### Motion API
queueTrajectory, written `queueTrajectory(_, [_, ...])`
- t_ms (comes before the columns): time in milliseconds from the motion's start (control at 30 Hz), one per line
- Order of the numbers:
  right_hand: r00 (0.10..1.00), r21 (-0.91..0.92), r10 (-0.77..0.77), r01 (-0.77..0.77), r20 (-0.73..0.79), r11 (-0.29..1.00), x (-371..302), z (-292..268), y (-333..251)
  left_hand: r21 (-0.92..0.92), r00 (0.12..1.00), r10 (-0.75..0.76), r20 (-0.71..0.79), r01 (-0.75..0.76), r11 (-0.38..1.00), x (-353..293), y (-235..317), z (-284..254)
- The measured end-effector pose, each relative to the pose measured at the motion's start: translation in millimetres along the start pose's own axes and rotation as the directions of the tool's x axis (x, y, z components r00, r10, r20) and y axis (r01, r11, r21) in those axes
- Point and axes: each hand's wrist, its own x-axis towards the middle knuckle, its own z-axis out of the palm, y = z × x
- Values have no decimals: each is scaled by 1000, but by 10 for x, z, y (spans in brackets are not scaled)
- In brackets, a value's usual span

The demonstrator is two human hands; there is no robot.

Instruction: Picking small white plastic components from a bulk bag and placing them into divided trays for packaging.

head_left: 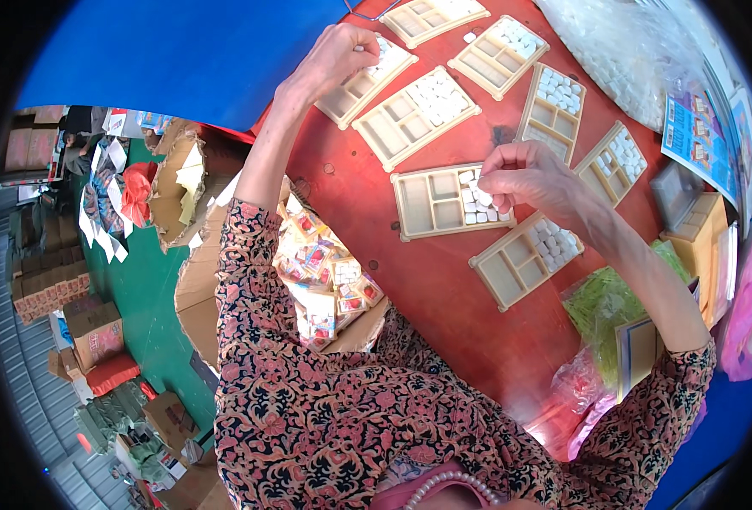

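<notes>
Several cream plastic trays with compartments lie on the red table, each with small white tiles in its largest section. My left hand (338, 61) reaches to the far left, its fingers pinched above a cream tray (339, 104); whatever they hold is hidden. Over another cream tray (416, 206) near the middle, my right hand (533, 177) has thumb and fingers pressed together, right at the white tiles (475, 214). I cannot make out whether a tile is between them. A third tray (501, 276) sits just below that hand, its tiles (554, 244) under my wrist.
Clear plastic bags (618, 59) lie at the far right of the red table (444, 327). A blue printed sheet (699, 144), a clear box (675, 194) and green shredded filler (601, 297) line the right side. An open carton (197, 293) with small packaged sets (329, 272) stands at the left edge.
</notes>
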Motion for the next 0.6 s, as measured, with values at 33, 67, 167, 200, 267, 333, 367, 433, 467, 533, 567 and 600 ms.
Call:
queueTrajectory(33, [1000, -10, -2, 2, 2, 1000, -7, 1, -14, 27, 1000, -12, 26, 12, 1000, -4, 3, -2])
queueTrajectory(67, [1000, -20, -6, 6, 5, 1000, -12, 5, -22, 27, 1000, -14, 26, 13, 1000, -15, -3, 12])
queueTrajectory(167, [1000, 2, -17, 17, 8, 1000, -6, -4, 7, 48, 992, 117, -47, -115, 992, -47, -30, 42])
queueTrajectory(200, [1000, 2, -18, 18, 10, 1000, -12, -3, 6, -32, 998, 58, -24, -59, 998, -54, -51, 14])
queueTrajectory(267, [1000, -24, -25, 26, 13, 999, -18, -6, 5, -108, 1000, 1, 4, -1, 994, -78, -60, -20])
queueTrajectory(333, [1000, -18, -21, 21, 10, 1000, -11, -24, 26, -174, 993, -53, -105, 34, 984, -124, -42, -42])
queueTrajectory(367, [1000, -15, -15, 15, 9, 1000, -14, -22, 31, -171, 993, -54, -108, 35, 985, -138, -53, -57])
queueTrajectory(433, [1000, -8, -20, 20, 14, 1000, -18, -12, 22, -180, 993, -52, -103, 33, 983, -165, -80, -74])
queueTrajectory(467, [1000, 1, -18, 18, 13, 1000, -22, -10, 18, -180, 993, -51, -105, 32, 983, -162, -88, -56])
queueTrajectory(533, [1000, -2, -16, 16, 11, 1000, -30, 0, 3, -123, 998, -30, -59, 23, 992, -146, -96, 6])
queueTrajectory(567, [1000, -4, -13, 13, 9, 1000, -34, 5, -6, -121, 998, -28, -61, 21, 992, -144, -95, 29])
queueTrajectory(600, [1000, -5, -16, 16, 8, 1000, -36, 13, -11, -27, 995, 23, -97, -26, 999, -145, -94, 50])
